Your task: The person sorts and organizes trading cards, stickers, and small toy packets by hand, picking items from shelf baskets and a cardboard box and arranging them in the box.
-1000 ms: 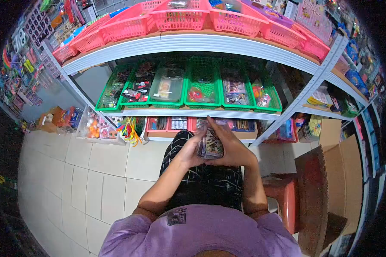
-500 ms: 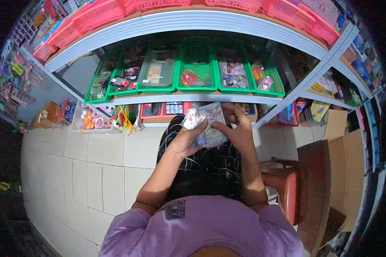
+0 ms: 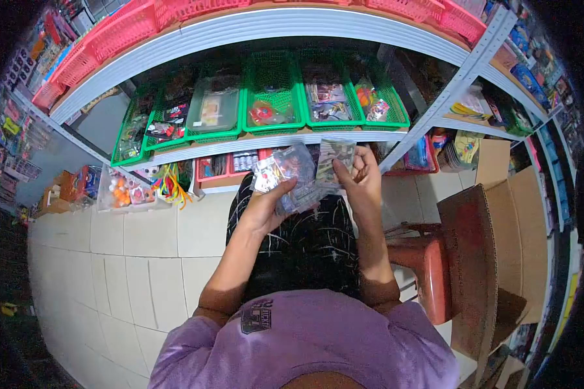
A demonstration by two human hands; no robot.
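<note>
Over my lap, my left hand (image 3: 268, 206) holds several clear plastic packets (image 3: 296, 176), fanned out, with the thumb on top; a white one with coloured prints shows at their left side. My right hand (image 3: 363, 183) pinches another packet (image 3: 335, 160) with a greenish-brown patterned print, thumb on its face. The two lots are side by side, close together, and their lower edges seem to overlap. Just beyond the hands is the shelf with green baskets (image 3: 245, 129), which hold packaged goods.
Pink baskets (image 3: 126, 32) line the upper shelf. A metal post (image 3: 464, 84) rises at the right. Beside my right arm are a red stool (image 3: 428, 275) and an open cardboard box (image 3: 477, 259). A clear bin (image 3: 131, 198) stands on the floor at the left.
The packets, first stacked between both hands, are now spread and split between them. My right hand has moved right with the patterned packet. The shelves have shifted up and left in view.
</note>
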